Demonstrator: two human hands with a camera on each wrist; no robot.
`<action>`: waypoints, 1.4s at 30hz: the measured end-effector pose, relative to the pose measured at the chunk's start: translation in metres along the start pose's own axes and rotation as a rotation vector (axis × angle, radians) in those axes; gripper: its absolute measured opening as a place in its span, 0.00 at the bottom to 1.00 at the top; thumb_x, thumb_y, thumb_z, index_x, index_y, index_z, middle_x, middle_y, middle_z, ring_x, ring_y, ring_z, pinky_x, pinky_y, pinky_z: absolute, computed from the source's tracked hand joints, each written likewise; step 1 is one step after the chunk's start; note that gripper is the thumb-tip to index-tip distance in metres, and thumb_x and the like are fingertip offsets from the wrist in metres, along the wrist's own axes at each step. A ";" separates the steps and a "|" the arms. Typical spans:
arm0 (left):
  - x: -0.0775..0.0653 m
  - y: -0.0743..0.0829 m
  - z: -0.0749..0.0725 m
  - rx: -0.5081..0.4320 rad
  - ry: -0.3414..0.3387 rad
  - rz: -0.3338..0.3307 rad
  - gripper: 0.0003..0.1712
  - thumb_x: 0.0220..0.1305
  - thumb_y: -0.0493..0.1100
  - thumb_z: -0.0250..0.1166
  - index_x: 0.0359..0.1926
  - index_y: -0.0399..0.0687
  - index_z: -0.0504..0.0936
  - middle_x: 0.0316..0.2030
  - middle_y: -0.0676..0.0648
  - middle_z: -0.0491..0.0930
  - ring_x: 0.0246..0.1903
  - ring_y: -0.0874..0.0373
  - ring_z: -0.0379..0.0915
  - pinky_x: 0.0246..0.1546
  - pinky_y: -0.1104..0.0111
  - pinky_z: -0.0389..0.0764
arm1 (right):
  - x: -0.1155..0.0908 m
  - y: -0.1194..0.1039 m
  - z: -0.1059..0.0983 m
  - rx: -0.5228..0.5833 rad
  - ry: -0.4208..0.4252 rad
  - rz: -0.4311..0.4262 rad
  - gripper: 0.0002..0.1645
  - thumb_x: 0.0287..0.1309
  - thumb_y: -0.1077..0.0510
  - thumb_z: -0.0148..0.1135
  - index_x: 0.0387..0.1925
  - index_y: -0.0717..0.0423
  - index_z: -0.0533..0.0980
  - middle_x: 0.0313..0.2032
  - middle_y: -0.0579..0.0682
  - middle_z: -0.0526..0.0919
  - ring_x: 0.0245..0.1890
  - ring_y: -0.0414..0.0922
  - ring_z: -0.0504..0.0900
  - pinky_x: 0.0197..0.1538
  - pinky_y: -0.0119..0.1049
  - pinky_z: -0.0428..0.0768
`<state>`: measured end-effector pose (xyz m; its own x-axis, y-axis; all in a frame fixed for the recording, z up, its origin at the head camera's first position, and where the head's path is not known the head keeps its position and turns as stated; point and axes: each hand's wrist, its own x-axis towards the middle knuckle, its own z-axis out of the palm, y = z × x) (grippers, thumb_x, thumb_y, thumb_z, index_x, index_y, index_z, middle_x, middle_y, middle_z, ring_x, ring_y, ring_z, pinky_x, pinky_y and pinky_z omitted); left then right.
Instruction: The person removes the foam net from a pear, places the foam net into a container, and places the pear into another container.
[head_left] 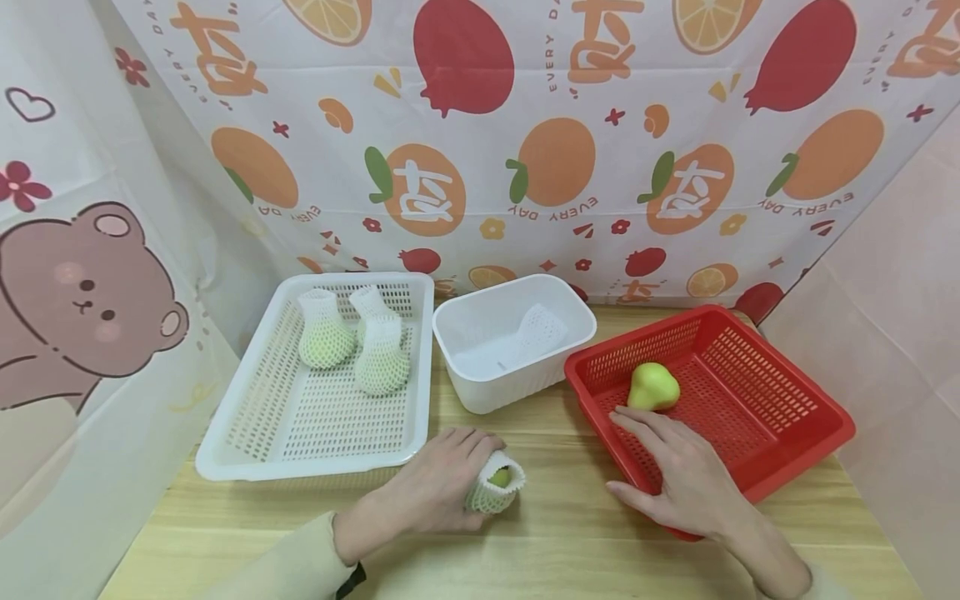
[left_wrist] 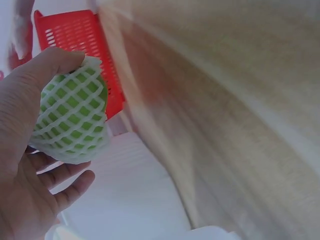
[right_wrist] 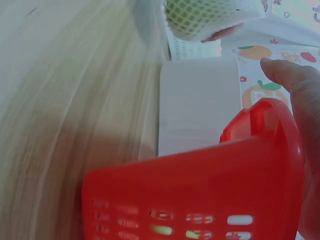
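My left hand grips a green pear in a white foam net, low over the table in front of the white baskets. In the left wrist view the thumb lies over the net's open end and fingers curl beneath the netted pear. My right hand reaches across the left rim of the red basket, fingers extended and thumb apart, holding nothing. Just past its fingertips a bare yellow-green pear lies inside that basket. In the right wrist view, the hand overlaps the basket's rim.
At the left stands a white slotted basket with three netted pears. Between the baskets is a white bin holding an empty foam net. A fruit-print cloth hangs behind the wooden table.
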<state>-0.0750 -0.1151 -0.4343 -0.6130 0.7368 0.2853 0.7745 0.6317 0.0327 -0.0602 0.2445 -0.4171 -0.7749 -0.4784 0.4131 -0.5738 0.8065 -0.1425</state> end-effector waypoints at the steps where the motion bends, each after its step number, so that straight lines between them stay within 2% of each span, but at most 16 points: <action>1: 0.001 0.000 -0.002 -0.005 0.008 -0.005 0.53 0.38 0.66 0.84 0.63 0.46 0.75 0.54 0.50 0.83 0.52 0.56 0.80 0.58 0.61 0.84 | 0.001 -0.001 0.000 0.003 0.006 -0.003 0.51 0.48 0.31 0.79 0.70 0.45 0.75 0.66 0.46 0.81 0.58 0.50 0.86 0.52 0.54 0.89; 5: 0.006 -0.001 -0.009 -0.035 0.019 -0.037 0.56 0.37 0.63 0.86 0.65 0.45 0.73 0.56 0.49 0.83 0.54 0.55 0.80 0.61 0.60 0.83 | 0.005 -0.004 0.002 0.036 0.039 -0.016 0.51 0.47 0.31 0.79 0.70 0.46 0.75 0.66 0.45 0.81 0.58 0.48 0.86 0.51 0.53 0.89; 8: 0.009 -0.002 -0.014 -0.070 0.041 -0.053 0.57 0.35 0.62 0.87 0.65 0.45 0.73 0.56 0.49 0.83 0.54 0.55 0.80 0.60 0.60 0.83 | 0.008 -0.008 0.004 0.071 0.064 -0.039 0.50 0.48 0.32 0.79 0.69 0.48 0.76 0.66 0.46 0.81 0.58 0.48 0.85 0.51 0.53 0.89; 14: 0.016 -0.002 -0.021 -0.135 0.142 -0.027 0.59 0.33 0.61 0.89 0.64 0.43 0.72 0.53 0.49 0.83 0.52 0.56 0.80 0.57 0.60 0.84 | 0.015 -0.015 0.006 0.125 0.087 -0.068 0.50 0.49 0.32 0.79 0.70 0.48 0.75 0.67 0.47 0.81 0.64 0.48 0.83 0.56 0.52 0.87; 17: 0.019 -0.002 -0.025 -0.158 0.172 -0.019 0.60 0.33 0.61 0.90 0.65 0.42 0.71 0.53 0.48 0.83 0.52 0.56 0.80 0.57 0.60 0.84 | 0.018 -0.020 0.005 0.159 0.093 -0.072 0.51 0.48 0.32 0.80 0.71 0.47 0.75 0.68 0.47 0.81 0.65 0.47 0.82 0.59 0.50 0.86; 20: 0.021 -0.001 -0.028 -0.183 0.186 -0.022 0.61 0.33 0.59 0.90 0.66 0.43 0.70 0.54 0.48 0.83 0.53 0.55 0.80 0.56 0.60 0.83 | 0.022 -0.025 0.006 0.210 0.099 -0.069 0.52 0.48 0.33 0.81 0.72 0.43 0.73 0.68 0.46 0.80 0.66 0.45 0.80 0.66 0.36 0.81; 23: 0.023 -0.001 -0.032 -0.199 0.203 -0.019 0.60 0.33 0.60 0.90 0.66 0.44 0.70 0.56 0.48 0.83 0.54 0.56 0.80 0.56 0.61 0.83 | 0.025 -0.030 0.008 0.271 0.128 -0.096 0.52 0.48 0.34 0.81 0.73 0.44 0.73 0.68 0.46 0.80 0.66 0.44 0.80 0.72 0.22 0.70; 25: 0.024 0.000 -0.033 -0.203 0.220 -0.011 0.60 0.34 0.61 0.90 0.66 0.45 0.70 0.57 0.48 0.83 0.54 0.56 0.80 0.57 0.61 0.83 | 0.028 -0.033 0.011 0.312 0.158 -0.135 0.52 0.48 0.36 0.82 0.72 0.47 0.74 0.67 0.47 0.81 0.66 0.45 0.81 0.74 0.17 0.64; 29: 0.026 0.001 -0.033 -0.212 0.266 0.021 0.60 0.35 0.62 0.90 0.66 0.45 0.70 0.61 0.47 0.82 0.55 0.56 0.80 0.60 0.60 0.83 | 0.034 -0.037 0.015 0.392 0.207 -0.210 0.50 0.49 0.40 0.83 0.71 0.53 0.74 0.66 0.51 0.81 0.64 0.45 0.82 0.74 0.18 0.65; 35: 0.028 0.002 -0.035 -0.251 0.312 0.067 0.61 0.34 0.60 0.90 0.66 0.44 0.69 0.63 0.46 0.82 0.55 0.55 0.80 0.61 0.60 0.83 | 0.041 -0.042 0.017 0.519 0.200 -0.272 0.49 0.55 0.42 0.80 0.72 0.59 0.72 0.67 0.54 0.80 0.68 0.43 0.79 0.76 0.23 0.67; 42: 0.031 0.005 -0.039 -0.287 0.336 0.085 0.61 0.33 0.61 0.91 0.66 0.45 0.70 0.61 0.48 0.82 0.55 0.56 0.80 0.60 0.61 0.83 | 0.045 -0.047 0.022 0.586 0.172 -0.287 0.51 0.50 0.48 0.84 0.71 0.60 0.71 0.67 0.55 0.79 0.69 0.43 0.79 0.76 0.24 0.68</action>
<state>-0.0844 -0.0984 -0.3883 -0.4971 0.6345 0.5919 0.8611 0.4450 0.2462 -0.0737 0.1775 -0.4117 -0.5445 -0.5445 0.6380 -0.8375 0.3107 -0.4496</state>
